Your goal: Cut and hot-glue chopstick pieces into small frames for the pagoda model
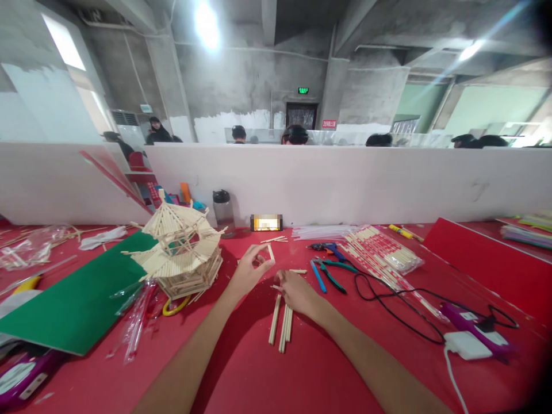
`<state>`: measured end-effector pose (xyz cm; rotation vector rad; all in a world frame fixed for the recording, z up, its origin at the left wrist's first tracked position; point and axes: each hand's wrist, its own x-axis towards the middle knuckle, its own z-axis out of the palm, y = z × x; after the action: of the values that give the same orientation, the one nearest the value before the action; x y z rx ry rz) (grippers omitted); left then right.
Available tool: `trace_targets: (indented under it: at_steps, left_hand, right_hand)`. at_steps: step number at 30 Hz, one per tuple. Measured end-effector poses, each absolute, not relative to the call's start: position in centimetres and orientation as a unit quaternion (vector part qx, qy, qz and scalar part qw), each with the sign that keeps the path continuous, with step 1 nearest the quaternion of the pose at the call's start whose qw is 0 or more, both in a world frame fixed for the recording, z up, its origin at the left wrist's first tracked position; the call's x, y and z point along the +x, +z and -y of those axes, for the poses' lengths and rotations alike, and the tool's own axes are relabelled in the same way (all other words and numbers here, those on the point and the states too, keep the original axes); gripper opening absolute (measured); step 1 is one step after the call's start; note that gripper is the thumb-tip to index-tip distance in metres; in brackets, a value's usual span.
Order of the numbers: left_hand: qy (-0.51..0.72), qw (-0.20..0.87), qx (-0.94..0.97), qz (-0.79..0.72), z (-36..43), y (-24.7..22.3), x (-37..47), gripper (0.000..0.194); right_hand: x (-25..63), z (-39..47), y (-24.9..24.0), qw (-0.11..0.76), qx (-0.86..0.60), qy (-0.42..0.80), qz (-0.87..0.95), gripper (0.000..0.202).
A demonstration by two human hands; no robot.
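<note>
My left hand (249,269) is raised over the middle of the table, thumb and fingers pinching a short pale wooden stick (271,253) that stands nearly upright. Just right of and below it, my right hand (297,292) is closed, with the tip of a small stick (275,287) showing at its fingertips. Several longer wooden sticks (284,329) lie on the red table below the right hand. A pagoda-like model made of sticks (185,261) stands to the left of my left hand, touched by neither hand.
Right of my hands lie a glue gun (325,248), pliers (334,279), a blue pen (319,278) and a black cable (390,291). Packaged sticks (383,250) lie beyond. A bottle (223,214) and phone (266,222) stand by the white partition (345,184). A green board (81,299) lies left.
</note>
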<state>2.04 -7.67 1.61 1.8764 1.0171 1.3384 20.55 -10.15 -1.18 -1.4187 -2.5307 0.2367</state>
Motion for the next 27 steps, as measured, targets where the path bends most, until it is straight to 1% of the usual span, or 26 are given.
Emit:
trace_targets:
  at_steps: [3, 5, 7, 8, 9, 11, 12, 14, 19, 21, 25, 27]
  left_hand:
    - [0.506, 0.296, 0.713, -0.384, 7.7, 1.6, 2.0, 0.043]
    - [0.508, 0.291, 0.714, -0.384, 7.7, 1.7, 1.9, 0.042]
    - [0.508, 0.291, 0.715, -0.383, 7.8, 1.9, 2.0, 0.043]
    - [0.508, 0.292, 0.714, -0.383, 7.9, 2.0, 2.0, 0.043]
    - [0.507, 0.295, 0.714, -0.382, 7.9, 2.1, 2.1, 0.044]
    - [0.502, 0.298, 0.715, -0.385, 8.1, 2.3, 2.2, 0.045]
    - [0.498, 0.297, 0.716, -0.388, 8.2, 2.4, 2.3, 0.045]
    - [0.488, 0.289, 0.722, -0.396, 8.4, 2.5, 2.4, 0.045]
    - [0.455, 0.256, 0.755, -0.397, 8.6, 2.2, 2.4, 0.052]
    - [0.442, 0.241, 0.767, -0.398, 8.6, 2.0, 2.3, 0.055]
    - [0.403, 0.200, 0.797, -0.404, 8.6, 1.8, 2.2, 0.056]
    - [0.380, 0.175, 0.811, -0.409, 8.8, 1.8, 2.1, 0.057]
  right_hand:
    - [21.1, 9.7, -1.4, 0.155, -0.479, 0.104, 0.857, 0.020]
    - [21.7, 9.1, -1.2, 0.228, -0.476, 0.142, 0.838, 0.017]
    - [22.5, 8.5, -0.9, 0.311, -0.459, 0.214, 0.804, 0.010]
    - [22.9, 8.2, -0.8, 0.345, -0.446, 0.268, 0.781, 0.005]
    - [23.2, 8.0, -0.7, 0.372, -0.432, 0.329, 0.753, 0.005]
    - [24.0, 7.6, -0.5, 0.403, -0.406, 0.439, 0.693, 0.018]
    - [24.3, 7.5, -0.3, 0.414, -0.395, 0.476, 0.668, 0.026]
    - [24.7, 7.4, -0.1, 0.434, -0.382, 0.511, 0.637, 0.037]
    - [25.0, 7.6, 0.4, 0.461, -0.395, 0.504, 0.614, 0.034]
    - [25.1, 7.4, 0.3, 0.464, -0.411, 0.466, 0.631, 0.031]
    - [25.7, 6.6, 0.1, 0.485, -0.423, 0.341, 0.685, 0.025]
    - [26.1, 6.2, 0.0, 0.495, -0.420, 0.331, 0.685, 0.024]
